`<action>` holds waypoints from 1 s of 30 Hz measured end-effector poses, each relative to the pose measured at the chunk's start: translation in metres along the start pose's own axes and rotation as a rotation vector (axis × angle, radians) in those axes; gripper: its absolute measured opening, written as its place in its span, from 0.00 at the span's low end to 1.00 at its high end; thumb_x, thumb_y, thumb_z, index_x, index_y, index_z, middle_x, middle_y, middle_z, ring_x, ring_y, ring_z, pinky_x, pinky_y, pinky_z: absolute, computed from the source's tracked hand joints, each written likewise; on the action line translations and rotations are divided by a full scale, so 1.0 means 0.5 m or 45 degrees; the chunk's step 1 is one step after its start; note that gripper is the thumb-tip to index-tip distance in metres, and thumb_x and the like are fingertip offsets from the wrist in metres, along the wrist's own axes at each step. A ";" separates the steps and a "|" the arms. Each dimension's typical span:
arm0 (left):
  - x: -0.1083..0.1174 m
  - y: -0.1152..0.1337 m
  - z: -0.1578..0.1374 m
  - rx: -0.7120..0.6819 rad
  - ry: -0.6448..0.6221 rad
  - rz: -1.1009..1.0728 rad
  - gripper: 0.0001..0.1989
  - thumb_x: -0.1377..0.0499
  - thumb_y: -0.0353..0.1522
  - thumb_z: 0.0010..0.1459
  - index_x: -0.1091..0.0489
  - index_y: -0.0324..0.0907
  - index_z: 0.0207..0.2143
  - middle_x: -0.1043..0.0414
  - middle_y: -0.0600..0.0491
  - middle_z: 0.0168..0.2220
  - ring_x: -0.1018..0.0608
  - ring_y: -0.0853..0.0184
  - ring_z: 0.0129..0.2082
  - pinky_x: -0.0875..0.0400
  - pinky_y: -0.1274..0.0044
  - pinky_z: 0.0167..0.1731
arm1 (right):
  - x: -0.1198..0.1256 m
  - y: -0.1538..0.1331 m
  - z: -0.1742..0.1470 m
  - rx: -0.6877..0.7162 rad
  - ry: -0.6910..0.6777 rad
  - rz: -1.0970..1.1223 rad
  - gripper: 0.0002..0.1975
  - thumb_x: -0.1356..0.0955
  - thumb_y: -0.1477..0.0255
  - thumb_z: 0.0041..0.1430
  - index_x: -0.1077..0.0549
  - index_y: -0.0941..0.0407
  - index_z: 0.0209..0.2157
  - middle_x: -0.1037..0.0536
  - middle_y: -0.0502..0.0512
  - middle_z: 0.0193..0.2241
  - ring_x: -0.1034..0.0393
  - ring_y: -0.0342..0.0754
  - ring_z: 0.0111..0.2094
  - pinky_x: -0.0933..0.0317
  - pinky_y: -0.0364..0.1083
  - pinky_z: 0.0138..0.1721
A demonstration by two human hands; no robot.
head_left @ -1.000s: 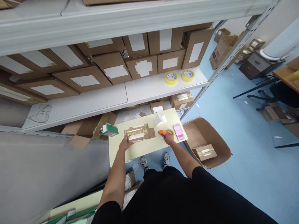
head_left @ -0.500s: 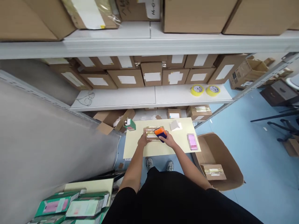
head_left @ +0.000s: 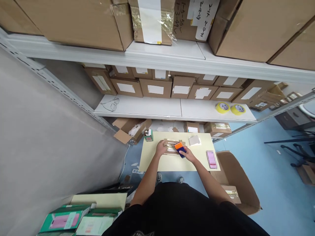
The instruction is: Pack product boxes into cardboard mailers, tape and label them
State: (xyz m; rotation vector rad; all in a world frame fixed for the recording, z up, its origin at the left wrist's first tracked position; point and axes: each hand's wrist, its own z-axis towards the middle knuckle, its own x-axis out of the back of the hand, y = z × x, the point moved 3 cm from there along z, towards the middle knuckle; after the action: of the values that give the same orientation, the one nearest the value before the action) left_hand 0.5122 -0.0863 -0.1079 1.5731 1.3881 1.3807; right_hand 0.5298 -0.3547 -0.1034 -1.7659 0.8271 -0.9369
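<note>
A small cardboard box (head_left: 169,152) with shiny clear tape and a white label lies on the pale yellow table (head_left: 150,159). My left hand (head_left: 161,148) is at its left end, fingers curled over the edge. In my right hand (head_left: 188,154) is an orange-and-dark-blue handheld block (head_left: 180,149), held over the right part of the box. Its exact kind does not show, nor whether it touches the box. A white pad or stack of labels (head_left: 194,140) lies behind it to the right.
On the table are a green carton (head_left: 148,135) and a pink phone-like item (head_left: 212,159). Boxes and two yellow tape rolls (head_left: 222,107) stand on the shelf (head_left: 157,108). A large open carton (head_left: 242,183) is at right, an open box (head_left: 123,126) at left, green packages (head_left: 65,219) lower left.
The view has swung to the left. My left hand has moved from the box's near left corner up toward its far left edge. The orange-and-blue block has turned slightly in my right hand.
</note>
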 end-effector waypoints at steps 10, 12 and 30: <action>-0.021 0.156 0.007 -0.138 0.130 -0.151 0.15 0.35 0.45 0.57 0.22 0.43 0.28 0.19 0.50 0.31 0.20 0.62 0.34 0.27 0.73 0.38 | 0.014 -0.035 0.006 0.018 -0.072 -0.049 0.25 0.25 0.46 0.53 0.23 0.53 0.40 0.21 0.51 0.32 0.26 0.54 0.36 0.31 0.51 0.42; -0.021 0.163 -0.001 -0.152 0.204 -0.086 0.15 0.36 0.45 0.57 0.24 0.43 0.26 0.21 0.53 0.28 0.22 0.64 0.31 0.29 0.74 0.35 | 0.029 -0.048 0.008 0.029 -0.058 -0.122 0.25 0.25 0.45 0.53 0.22 0.53 0.37 0.22 0.50 0.29 0.27 0.53 0.34 0.33 0.50 0.39; 0.116 -0.061 0.004 0.238 0.525 0.099 0.18 0.43 0.44 0.61 0.22 0.43 0.28 0.22 0.47 0.28 0.20 0.60 0.33 0.23 0.69 0.39 | 0.130 -0.088 0.052 -0.011 -0.153 -0.682 0.28 0.28 0.41 0.49 0.32 0.52 0.21 0.30 0.47 0.20 0.37 0.46 0.25 0.48 0.44 0.28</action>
State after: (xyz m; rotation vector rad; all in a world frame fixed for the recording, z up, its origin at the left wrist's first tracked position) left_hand 0.4993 -0.0231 -0.1193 1.5264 1.7559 1.7367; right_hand 0.5893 -0.3842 -0.0539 -2.0738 0.2773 -1.1506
